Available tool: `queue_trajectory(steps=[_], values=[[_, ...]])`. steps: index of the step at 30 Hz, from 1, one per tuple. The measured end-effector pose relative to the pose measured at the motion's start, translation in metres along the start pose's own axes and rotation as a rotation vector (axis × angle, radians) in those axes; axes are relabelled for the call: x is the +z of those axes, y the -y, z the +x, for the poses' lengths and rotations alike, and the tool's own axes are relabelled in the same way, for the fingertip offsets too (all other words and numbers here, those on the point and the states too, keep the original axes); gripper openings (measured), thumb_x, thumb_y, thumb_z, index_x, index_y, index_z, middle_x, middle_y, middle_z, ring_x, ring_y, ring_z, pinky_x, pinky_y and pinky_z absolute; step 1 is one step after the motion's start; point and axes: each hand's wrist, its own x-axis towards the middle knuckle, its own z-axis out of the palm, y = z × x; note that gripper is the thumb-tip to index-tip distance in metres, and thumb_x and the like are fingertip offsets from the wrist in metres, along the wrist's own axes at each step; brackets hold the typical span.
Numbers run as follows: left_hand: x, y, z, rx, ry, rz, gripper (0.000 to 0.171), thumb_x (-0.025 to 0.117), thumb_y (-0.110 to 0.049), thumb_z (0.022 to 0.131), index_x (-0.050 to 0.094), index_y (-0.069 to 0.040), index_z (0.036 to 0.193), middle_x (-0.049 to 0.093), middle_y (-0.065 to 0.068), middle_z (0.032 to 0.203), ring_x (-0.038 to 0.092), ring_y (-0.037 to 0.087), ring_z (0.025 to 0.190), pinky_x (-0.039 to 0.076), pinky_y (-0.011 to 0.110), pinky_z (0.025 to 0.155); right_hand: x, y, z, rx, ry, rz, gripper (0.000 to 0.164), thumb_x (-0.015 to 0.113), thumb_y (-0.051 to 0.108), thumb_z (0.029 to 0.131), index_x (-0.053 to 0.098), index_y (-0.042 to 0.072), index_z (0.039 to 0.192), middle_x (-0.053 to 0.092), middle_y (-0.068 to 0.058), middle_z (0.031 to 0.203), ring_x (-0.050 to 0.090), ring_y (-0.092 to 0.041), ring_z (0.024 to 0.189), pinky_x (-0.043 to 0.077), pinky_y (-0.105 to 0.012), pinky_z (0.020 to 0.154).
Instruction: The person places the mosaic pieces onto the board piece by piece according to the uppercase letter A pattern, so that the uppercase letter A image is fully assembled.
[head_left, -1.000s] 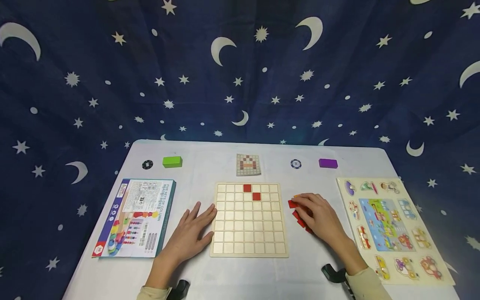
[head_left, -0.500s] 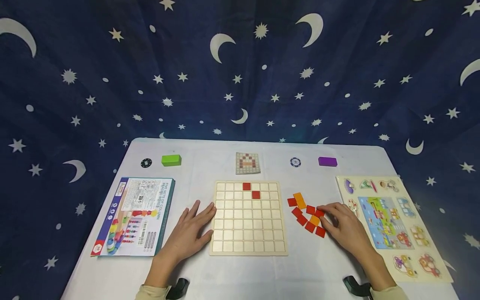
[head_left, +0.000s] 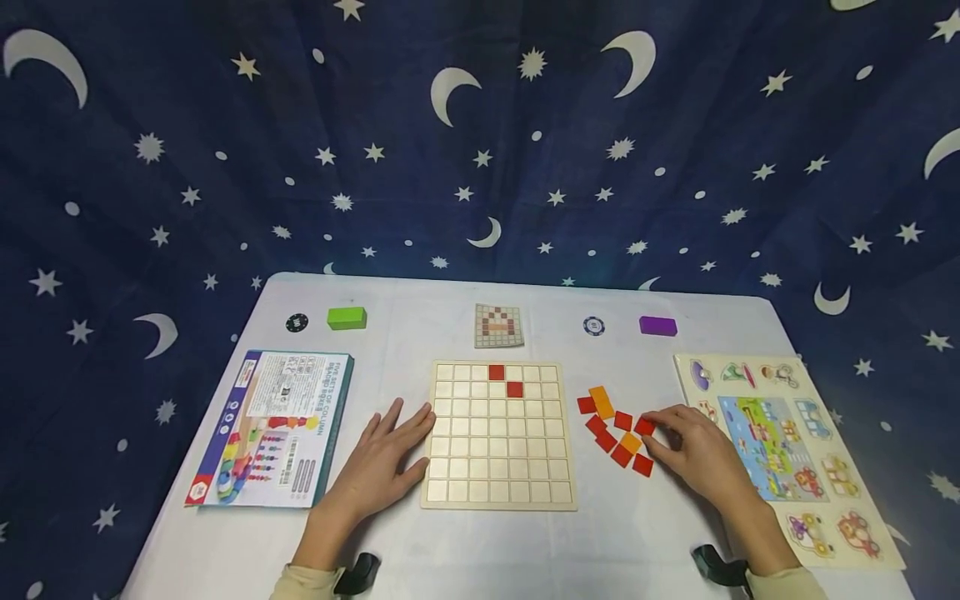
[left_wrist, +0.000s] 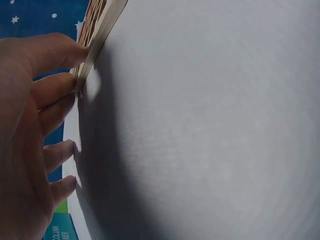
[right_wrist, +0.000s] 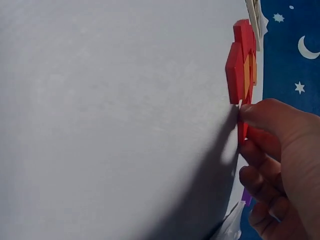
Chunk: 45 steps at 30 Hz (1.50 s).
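Observation:
In the head view, a pale wooden grid board lies mid-table, with red square tiles in two of its cells. My left hand lies spread at the board's left side, its thumb and index fingertip touching the edge; the left wrist view has the thumb right at the board's side. To the right of the board is a loose cluster of red and orange tiles. My right hand pinches a red tile at that cluster's right end between thumb and index finger; the right wrist view shows the other fingers curled loosely.
A small pattern card lies behind the board. At left stand a boxed toy set, a green block and a black chip. At right are a picture puzzle board, a purple block and a blue-white chip.
My right hand has moved right from over the tiles, uncovering the cluster, and has come to the red tile at its right end. The left hand stays at the board's edge.

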Motion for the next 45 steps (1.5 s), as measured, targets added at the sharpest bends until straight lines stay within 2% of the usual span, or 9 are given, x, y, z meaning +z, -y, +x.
queue_trajectory(steps=[3, 7, 10, 13, 18, 24, 31, 39, 45], values=[[0.000, 0.000, 0.001, 0.005, -0.001, 0.000, 0.062, 0.072, -0.027, 0.097, 0.056, -0.015, 0.156, 0.050, -0.001, 0.167, 0.031, 0.043, 0.163, 0.024, 0.070, 0.130, 0.001, -0.001, 0.003, -0.002, 0.008, -0.022, 0.034, 0.088, 0.018, 0.082, 0.081, 0.008, 0.114, 0.076, -0.009, 0.104, 0.065, -0.024, 0.090, 0.056, -0.047, 0.080], [0.000, 0.000, 0.002, 0.009, 0.013, 0.000, 0.062, 0.072, -0.028, 0.098, 0.056, -0.015, 0.156, 0.049, -0.002, 0.168, 0.030, 0.042, 0.163, 0.024, 0.071, 0.130, 0.002, 0.004, 0.006, -0.001, -0.059, -0.022, 0.032, 0.086, 0.016, 0.080, 0.080, 0.007, 0.110, 0.076, -0.012, 0.104, 0.066, -0.028, 0.092, 0.057, -0.051, 0.082], [0.000, 0.000, 0.003, 0.003, 0.018, 0.000, 0.062, 0.072, -0.028, 0.097, 0.056, -0.015, 0.156, 0.049, -0.003, 0.168, 0.030, 0.042, 0.163, 0.024, 0.070, 0.130, 0.007, 0.017, 0.013, -0.034, -0.119, 0.019, 0.032, 0.086, 0.014, 0.080, 0.079, 0.008, 0.110, 0.077, -0.011, 0.105, 0.066, -0.027, 0.093, 0.059, -0.052, 0.082], [0.000, 0.001, 0.003, -0.006, 0.015, -0.004, 0.062, 0.072, -0.028, 0.097, 0.057, -0.015, 0.155, 0.049, -0.003, 0.167, 0.031, 0.042, 0.163, 0.024, 0.071, 0.130, 0.017, 0.038, 0.025, -0.114, -0.143, 0.046, 0.030, 0.086, 0.015, 0.080, 0.079, 0.010, 0.109, 0.077, -0.006, 0.103, 0.065, -0.021, 0.091, 0.059, -0.046, 0.079], [0.001, 0.000, 0.003, -0.017, 0.020, -0.015, 0.062, 0.072, -0.027, 0.097, 0.056, -0.016, 0.156, 0.049, -0.003, 0.168, 0.030, 0.042, 0.163, 0.023, 0.071, 0.130, 0.040, 0.079, 0.045, -0.253, -0.097, 0.055, 0.028, 0.086, 0.020, 0.081, 0.080, 0.015, 0.108, 0.074, 0.002, 0.097, 0.059, -0.012, 0.085, 0.054, -0.035, 0.073], [0.003, -0.002, 0.003, -0.035, 0.028, -0.030, 0.062, 0.072, -0.026, 0.096, 0.056, -0.015, 0.156, 0.049, -0.002, 0.167, 0.029, 0.042, 0.164, 0.022, 0.071, 0.130, 0.058, 0.108, 0.061, -0.321, -0.020, 0.025, 0.026, 0.082, 0.023, 0.085, 0.081, 0.020, 0.110, 0.074, 0.004, 0.101, 0.065, -0.015, 0.091, 0.058, -0.036, 0.078], [0.003, -0.003, 0.002, -0.027, 0.013, -0.030, 0.062, 0.072, -0.024, 0.096, 0.056, -0.015, 0.156, 0.050, -0.001, 0.167, 0.030, 0.042, 0.163, 0.023, 0.072, 0.130, 0.056, 0.115, 0.067, -0.317, 0.025, 0.042, 0.025, 0.083, 0.023, 0.088, 0.082, 0.020, 0.114, 0.074, 0.004, 0.107, 0.065, -0.015, 0.093, 0.057, -0.036, 0.078], [0.002, -0.004, 0.002, -0.018, 0.003, -0.034, 0.063, 0.072, -0.024, 0.096, 0.056, -0.013, 0.156, 0.051, 0.001, 0.166, 0.030, 0.043, 0.163, 0.023, 0.072, 0.130, 0.053, 0.113, 0.067, -0.330, 0.050, 0.051, 0.026, 0.085, 0.025, 0.091, 0.084, 0.021, 0.117, 0.071, 0.008, 0.104, 0.061, -0.009, 0.090, 0.052, -0.028, 0.071], [0.002, -0.004, 0.001, -0.012, -0.010, -0.031, 0.062, 0.072, -0.023, 0.096, 0.056, -0.013, 0.156, 0.051, 0.001, 0.166, 0.031, 0.044, 0.162, 0.024, 0.072, 0.129, 0.049, 0.109, 0.060, -0.336, 0.061, 0.070, 0.032, 0.082, 0.027, 0.094, 0.081, 0.020, 0.125, 0.073, 0.007, 0.112, 0.064, -0.011, 0.098, 0.056, -0.032, 0.079]])
